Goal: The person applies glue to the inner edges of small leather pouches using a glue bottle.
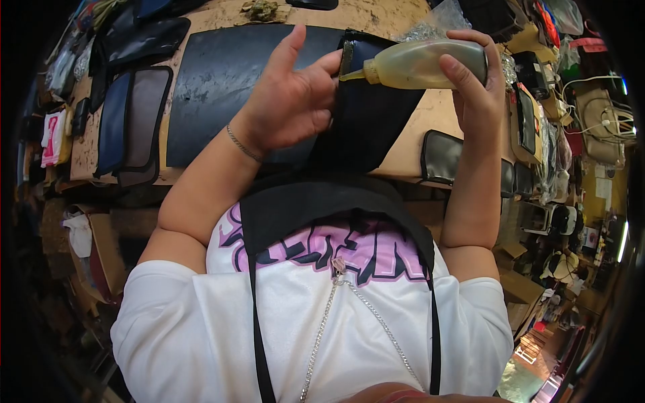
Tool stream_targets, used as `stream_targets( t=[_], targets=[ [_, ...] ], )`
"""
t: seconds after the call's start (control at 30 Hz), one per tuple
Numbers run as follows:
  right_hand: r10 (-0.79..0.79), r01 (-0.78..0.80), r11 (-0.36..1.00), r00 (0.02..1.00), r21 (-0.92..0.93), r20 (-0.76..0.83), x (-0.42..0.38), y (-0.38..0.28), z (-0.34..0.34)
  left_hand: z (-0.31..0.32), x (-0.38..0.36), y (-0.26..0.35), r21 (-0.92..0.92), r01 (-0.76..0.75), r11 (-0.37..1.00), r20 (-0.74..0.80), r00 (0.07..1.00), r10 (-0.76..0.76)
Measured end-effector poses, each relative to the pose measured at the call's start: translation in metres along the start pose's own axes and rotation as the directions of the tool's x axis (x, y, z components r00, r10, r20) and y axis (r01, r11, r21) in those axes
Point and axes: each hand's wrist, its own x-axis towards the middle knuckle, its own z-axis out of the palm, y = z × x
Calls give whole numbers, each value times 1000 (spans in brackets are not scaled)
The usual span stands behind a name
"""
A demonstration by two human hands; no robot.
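My right hand [477, 84] is wrapped round a translucent squeeze bottle [430, 65] of yellowish liquid, held on its side. Its narrow yellow nozzle points left, with the tip right at the edge of a black sheet piece [366, 127] that looks like leather or vinyl. A wet-looking strip runs along that piece's upper left edge. My left hand [292, 101] is open, palm turned up and thumb spread, its fingertips at the left edge of the same piece. Beneath the left hand lies a larger black sheet [208, 87] on the worktable.
The tan worktable [430, 121] carries dark stitched panels [138, 114] at left and a small black piece [440, 158] near the front edge. Crumpled clear plastic [430, 27] sits at the back. Cluttered goods and cables [598, 127] crowd the right side.
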Motion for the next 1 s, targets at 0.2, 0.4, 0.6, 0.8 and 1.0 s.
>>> stream_targets(
  t=[0.2, 0.4, 0.6, 0.8, 1.0],
  targets=[
    [-42, 43, 999, 999, 30, -34, -7, -1, 8, -10, 5, 4, -155, -19, 988, 223, 973, 54],
    [-67, 68, 998, 998, 9, -20, -13, -4, 10, 2, 4, 5, -116, -70, 991, 69, 995, 78],
    [-88, 88, 996, 996, 1, 10, -19, -8, 12, 30, 6, 15, -12, -82, 997, -167, 983, 79],
    [-86, 86, 996, 996, -10, 18, -25, -12, 15, 27, 5, 17, -18, -155, 988, -146, 978, 151],
    [-122, 122, 992, 992, -33, 25, -30, -9, 20, 30, 2, 21, -12, -203, 979, -148, 969, 199]
  ],
)
